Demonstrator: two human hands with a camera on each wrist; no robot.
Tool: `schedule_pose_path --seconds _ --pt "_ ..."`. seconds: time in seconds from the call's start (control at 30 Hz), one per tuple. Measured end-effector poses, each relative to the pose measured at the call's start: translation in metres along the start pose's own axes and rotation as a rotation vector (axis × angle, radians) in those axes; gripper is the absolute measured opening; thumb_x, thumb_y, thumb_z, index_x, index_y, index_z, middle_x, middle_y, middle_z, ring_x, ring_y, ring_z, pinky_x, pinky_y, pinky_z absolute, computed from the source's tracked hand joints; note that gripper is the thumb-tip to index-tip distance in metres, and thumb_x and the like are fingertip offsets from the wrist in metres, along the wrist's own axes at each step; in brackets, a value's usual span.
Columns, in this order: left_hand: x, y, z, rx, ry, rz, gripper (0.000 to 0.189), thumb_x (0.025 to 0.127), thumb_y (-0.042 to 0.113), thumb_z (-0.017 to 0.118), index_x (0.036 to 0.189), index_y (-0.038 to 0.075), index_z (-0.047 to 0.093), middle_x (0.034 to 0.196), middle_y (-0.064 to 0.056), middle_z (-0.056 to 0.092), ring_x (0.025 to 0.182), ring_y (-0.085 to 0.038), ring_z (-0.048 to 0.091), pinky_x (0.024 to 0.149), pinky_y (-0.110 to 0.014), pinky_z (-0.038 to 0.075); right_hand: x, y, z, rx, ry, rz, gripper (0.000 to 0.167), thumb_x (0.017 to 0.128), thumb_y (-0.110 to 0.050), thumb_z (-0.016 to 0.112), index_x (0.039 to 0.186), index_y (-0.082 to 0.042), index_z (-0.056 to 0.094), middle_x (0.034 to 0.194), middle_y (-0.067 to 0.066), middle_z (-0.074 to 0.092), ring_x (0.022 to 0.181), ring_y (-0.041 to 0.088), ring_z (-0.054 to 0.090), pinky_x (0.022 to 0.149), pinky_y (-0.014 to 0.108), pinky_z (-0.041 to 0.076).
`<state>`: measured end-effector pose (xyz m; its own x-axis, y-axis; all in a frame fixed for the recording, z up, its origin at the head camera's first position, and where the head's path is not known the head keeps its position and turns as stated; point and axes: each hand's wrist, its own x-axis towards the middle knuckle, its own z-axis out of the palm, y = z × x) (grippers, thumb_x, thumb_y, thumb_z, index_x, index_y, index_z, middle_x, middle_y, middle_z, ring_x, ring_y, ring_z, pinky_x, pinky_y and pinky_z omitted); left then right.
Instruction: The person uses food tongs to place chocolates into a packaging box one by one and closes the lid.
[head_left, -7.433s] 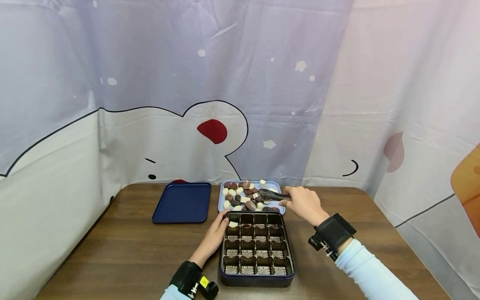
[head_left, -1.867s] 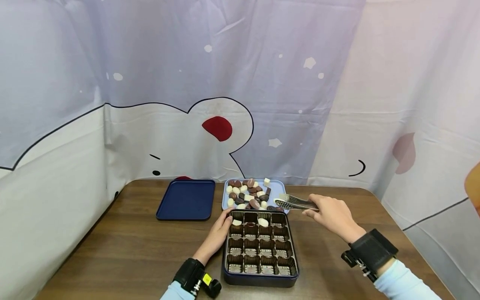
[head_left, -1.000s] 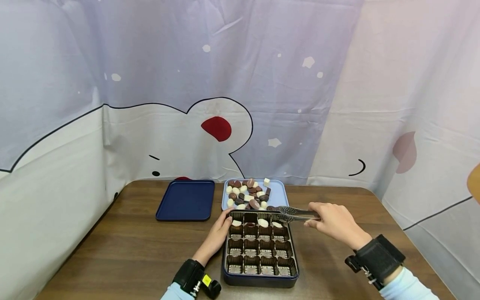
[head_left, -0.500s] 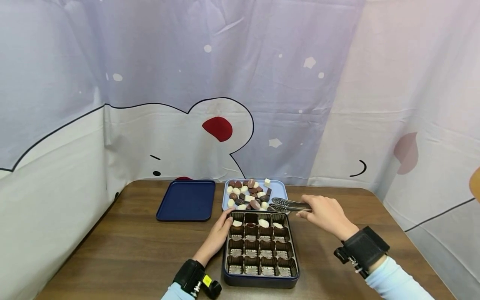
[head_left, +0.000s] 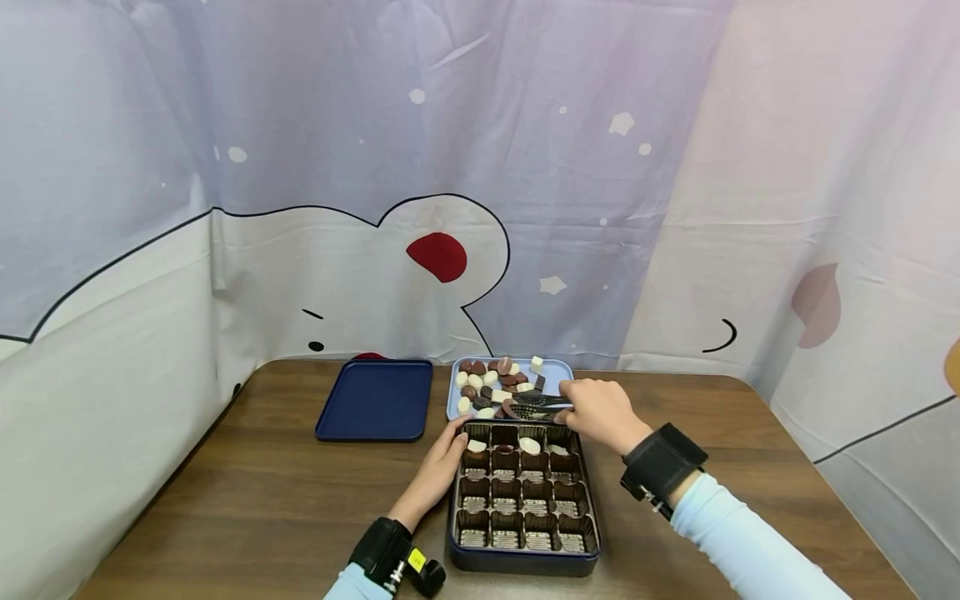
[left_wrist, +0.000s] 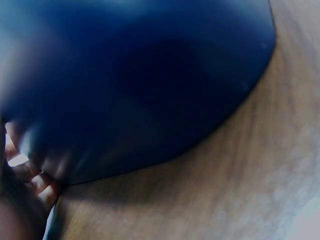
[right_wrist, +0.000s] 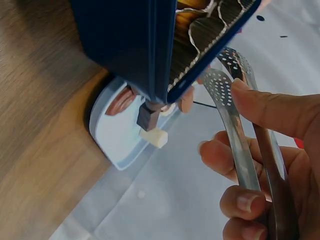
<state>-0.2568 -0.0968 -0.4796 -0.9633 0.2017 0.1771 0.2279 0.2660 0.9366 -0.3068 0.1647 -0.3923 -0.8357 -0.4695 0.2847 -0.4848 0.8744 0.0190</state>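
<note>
In the head view, my left hand (head_left: 433, 475) grips the far left corner of a dark blue box (head_left: 525, 565), fingers on its outer wall, thumb at the rim. The box has a brown insert with rows of compartments. White chocolates (head_left: 530, 446) and a reddish-brown chocolate (head_left: 505, 448) lie in its far row. My right hand (head_left: 603, 412) holds perforated metal tongs (head_left: 532, 412) over the near edge of a light blue tray (head_left: 557, 369), among chocolates. Whether the tips hold a piece is hidden. In the right wrist view, the tongs' arms (right_wrist: 220, 90) stand slightly apart.
A dark blue lid (head_left: 375, 400) lies on the wooden table (head_left: 285, 517) left of the tray. Dark, milk and white chocolates (head_left: 476, 382) crowd the tray's left side. A printed curtain (head_left: 570, 208) hangs behind the table.
Two white chocolates have come into the far row, the rightmost between the second and third frames. Since then the tongs have gone from the box back and left onto the tray.
</note>
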Motion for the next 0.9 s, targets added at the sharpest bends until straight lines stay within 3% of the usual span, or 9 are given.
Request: schedule_pose_path --seconds 0.1,0.33,0.5,0.7,0.9 --pt "0.001 -0.001 0.0 -0.007 -0.009 -0.002 0.041 0.105 0.015 0.032 0.145 0.006 0.035 0.15 -0.025 0.03 0.14 -0.04 0.026 0.108 -0.058 0.027 0.004 -0.004 0.004 -0.022 -0.008 -0.01 0.033 0.076 -0.031 0.078 0.069 -0.015 0.05 0.057 -0.002 0.044 0.048 0.014 0.04 0.045 0.027 0.024" --pt "0.009 -0.029 0.004 0.004 0.014 0.022 0.043 0.106 0.023 0.033 0.146 0.009 0.034 0.152 -0.021 0.029 0.141 -0.039 0.025 0.108 -0.06 0.026 0.011 -0.007 0.014 -0.055 -0.017 0.0 0.031 0.076 -0.029 0.078 0.07 -0.014 0.051 0.056 -0.001 0.041 0.046 0.015 0.04 0.046 0.028 0.022" --pt "0.011 -0.033 0.004 0.012 0.022 0.018 0.043 0.105 0.025 0.034 0.146 0.009 0.035 0.152 -0.02 0.03 0.141 -0.037 0.026 0.108 -0.059 0.026 0.015 -0.01 0.021 -0.063 -0.021 0.005 0.026 0.077 -0.025 0.078 0.071 -0.014 0.055 0.055 -0.001 0.044 0.046 0.015 0.041 0.046 0.028 0.025" --pt "0.005 -0.015 0.003 -0.015 0.006 0.0 0.042 0.106 0.018 0.032 0.146 0.007 0.034 0.151 -0.023 0.029 0.141 -0.039 0.025 0.109 -0.059 0.025 0.018 -0.012 0.026 -0.087 -0.01 -0.002 0.025 0.076 -0.026 0.078 0.07 -0.014 0.056 0.057 -0.001 0.049 0.046 0.016 0.045 0.043 0.031 0.032" --pt "-0.002 0.005 -0.001 -0.013 -0.005 -0.005 0.04 0.105 0.015 0.032 0.145 0.007 0.035 0.151 -0.025 0.03 0.14 -0.039 0.026 0.109 -0.058 0.026 0.017 -0.011 0.024 -0.112 0.014 0.002 0.026 0.077 -0.028 0.078 0.071 -0.015 0.056 0.056 0.0 0.048 0.046 0.017 0.046 0.043 0.03 0.03"
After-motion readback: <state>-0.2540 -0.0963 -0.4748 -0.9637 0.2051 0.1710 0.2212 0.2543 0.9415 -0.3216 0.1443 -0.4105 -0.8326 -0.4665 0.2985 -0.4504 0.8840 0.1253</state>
